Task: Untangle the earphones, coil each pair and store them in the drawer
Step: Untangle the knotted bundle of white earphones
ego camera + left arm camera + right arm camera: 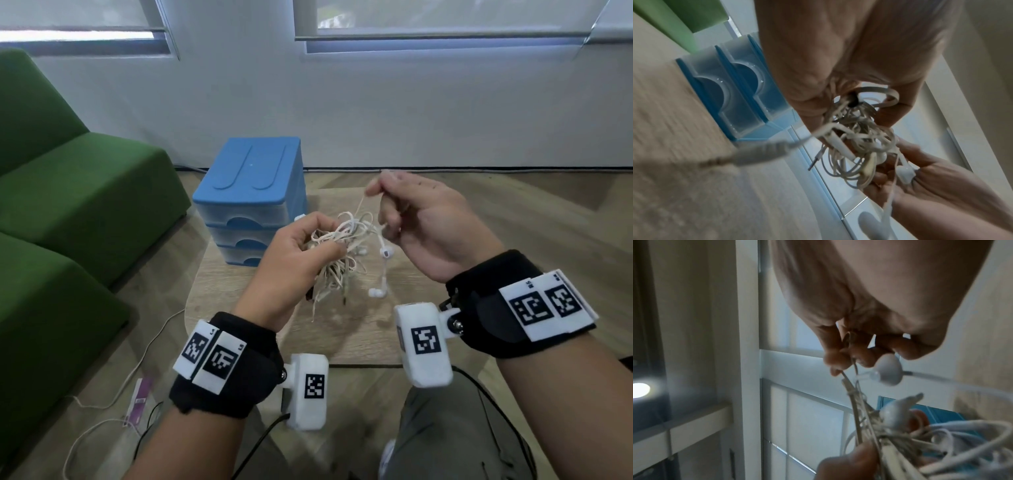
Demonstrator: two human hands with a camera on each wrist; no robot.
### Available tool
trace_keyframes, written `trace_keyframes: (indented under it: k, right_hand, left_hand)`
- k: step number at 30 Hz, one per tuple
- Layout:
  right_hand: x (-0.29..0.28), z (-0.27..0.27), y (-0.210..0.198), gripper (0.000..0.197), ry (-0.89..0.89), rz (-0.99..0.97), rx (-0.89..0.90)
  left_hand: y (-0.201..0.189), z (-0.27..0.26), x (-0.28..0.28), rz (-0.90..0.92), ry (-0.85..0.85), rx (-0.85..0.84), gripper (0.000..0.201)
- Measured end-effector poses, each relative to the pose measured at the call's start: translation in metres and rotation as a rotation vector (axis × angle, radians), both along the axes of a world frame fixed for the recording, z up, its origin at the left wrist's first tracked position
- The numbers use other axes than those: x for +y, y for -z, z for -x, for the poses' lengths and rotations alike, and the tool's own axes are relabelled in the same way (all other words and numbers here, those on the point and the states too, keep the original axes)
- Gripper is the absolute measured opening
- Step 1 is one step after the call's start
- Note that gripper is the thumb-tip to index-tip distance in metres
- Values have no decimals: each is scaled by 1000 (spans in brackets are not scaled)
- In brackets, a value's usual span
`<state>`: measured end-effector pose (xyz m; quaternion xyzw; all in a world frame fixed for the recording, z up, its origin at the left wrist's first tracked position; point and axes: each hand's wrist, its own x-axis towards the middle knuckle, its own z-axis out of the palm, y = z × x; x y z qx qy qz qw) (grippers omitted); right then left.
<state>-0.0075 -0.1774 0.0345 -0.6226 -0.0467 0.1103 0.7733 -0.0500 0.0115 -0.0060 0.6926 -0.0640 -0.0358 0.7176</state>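
Observation:
A tangled bundle of white and cream earphones (342, 240) hangs in the air above a low wooden table (359, 329). My left hand (298, 253) grips the tangle (857, 138) from the left, fingers curled round the cords. My right hand (404, 209) is above and to the right, pinching one thin cord (846, 382) that runs up out of the knot. Two white earbuds (386, 254) dangle below the right hand. A jack plug (754, 154) sticks out blurred in the left wrist view. The blue three-drawer unit (251, 202) stands behind, all drawers closed.
A green sofa (68, 205) fills the left side. On the floor by it lie loose white and black cables (113, 404) and a small purple and white packet (138, 401). A white wall with windows (445, 31) stands behind the table.

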Motion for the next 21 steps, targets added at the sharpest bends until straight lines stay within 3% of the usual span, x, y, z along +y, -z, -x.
trace_keyframes:
  k: [5,11,17,21]
  right_hand:
    - [4,2,2,20,105,-226,-101]
    - [8,6,4,25,89,-99,-182]
    - [5,3,5,23,-82,-156,-74]
    - [10,0,2,20,1,-131,-165]
  left_hand:
    - [0,-1,6,122,20,56,12]
    - [-6,1,7,182,12,90,11]
    - [-2,0,6,49,-44,1,5]
    - [-4,-2,3,-13,-38,-35,17]
